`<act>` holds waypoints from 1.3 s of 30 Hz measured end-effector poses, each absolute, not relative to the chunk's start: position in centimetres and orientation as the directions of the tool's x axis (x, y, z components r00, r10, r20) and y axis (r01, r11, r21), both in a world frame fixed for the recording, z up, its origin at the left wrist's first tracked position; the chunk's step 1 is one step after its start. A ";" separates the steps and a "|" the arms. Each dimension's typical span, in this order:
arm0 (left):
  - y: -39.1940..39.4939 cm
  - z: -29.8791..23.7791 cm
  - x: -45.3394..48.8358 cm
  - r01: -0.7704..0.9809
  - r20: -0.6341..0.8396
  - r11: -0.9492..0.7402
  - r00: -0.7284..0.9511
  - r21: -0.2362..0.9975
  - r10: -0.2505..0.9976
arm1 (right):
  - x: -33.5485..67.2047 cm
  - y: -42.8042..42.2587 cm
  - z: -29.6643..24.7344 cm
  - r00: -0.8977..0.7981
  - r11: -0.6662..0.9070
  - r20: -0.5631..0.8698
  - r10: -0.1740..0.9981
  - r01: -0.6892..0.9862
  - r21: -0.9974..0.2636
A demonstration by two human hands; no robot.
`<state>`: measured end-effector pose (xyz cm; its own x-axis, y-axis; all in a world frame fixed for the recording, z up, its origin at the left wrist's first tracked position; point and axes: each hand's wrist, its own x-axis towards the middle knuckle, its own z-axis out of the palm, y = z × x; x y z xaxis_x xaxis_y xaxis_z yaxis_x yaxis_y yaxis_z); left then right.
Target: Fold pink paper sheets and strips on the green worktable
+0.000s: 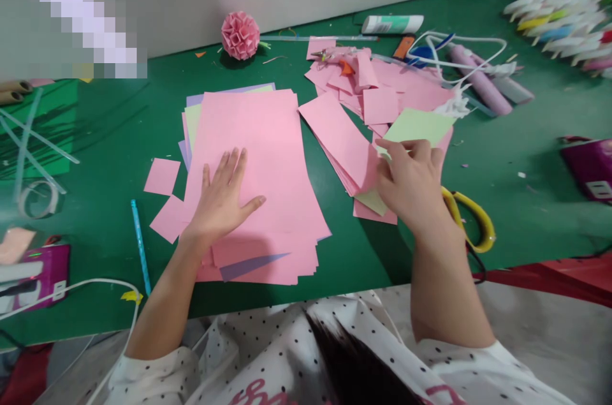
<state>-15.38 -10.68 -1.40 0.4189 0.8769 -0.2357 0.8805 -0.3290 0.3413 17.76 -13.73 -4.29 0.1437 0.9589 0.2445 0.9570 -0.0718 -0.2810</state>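
Observation:
My left hand [224, 196] lies flat, fingers spread, on a stack of pink paper sheets [253, 131]. Purple and pale green sheet edges stick out from under the stack. At the right, my right hand [410, 175] has its fingers curled at the near edge of a light green paper [421, 126], which it appears to pinch. The hand covers part of that paper. Just left of it is a slanted pile of pink paper strips [342, 140]. Yellow-handled scissors [478, 226] lie beside my right wrist, partly hidden.
Pink paper scraps [381, 105] are heaped behind the strips. A folded pink paper ball [240, 36] sits near the wall. A glue stick [393, 24] lies at the back. On the left are two pink squares [162, 176], a blue pencil [140, 245] and a tape roll [38, 199].

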 end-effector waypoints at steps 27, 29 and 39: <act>-11.9 -2.4 -14.1 0.660 -0.057 -0.404 0.560 0.634 0.827 | 11.2 -14.2 -1.0 0.228 -0.076 0.157 0.961 0.763 -0.642; -11.6 -2.5 -14.2 0.690 -0.042 -0.399 0.528 0.604 0.848 | 13.3 -13.8 -1.3 0.269 -0.107 0.221 0.937 0.827 -0.552; -11.4 -2.9 -14.4 0.722 0.007 -0.431 0.509 0.542 0.861 | 16.4 -12.7 -4.9 0.359 -0.217 0.278 0.891 0.874 -0.435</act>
<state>-14.35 -11.36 -2.86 0.5085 0.8610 0.0069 0.7217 -0.4306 0.5421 16.38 -12.65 -4.93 0.3595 0.8908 0.2781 0.8737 -0.2167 -0.4354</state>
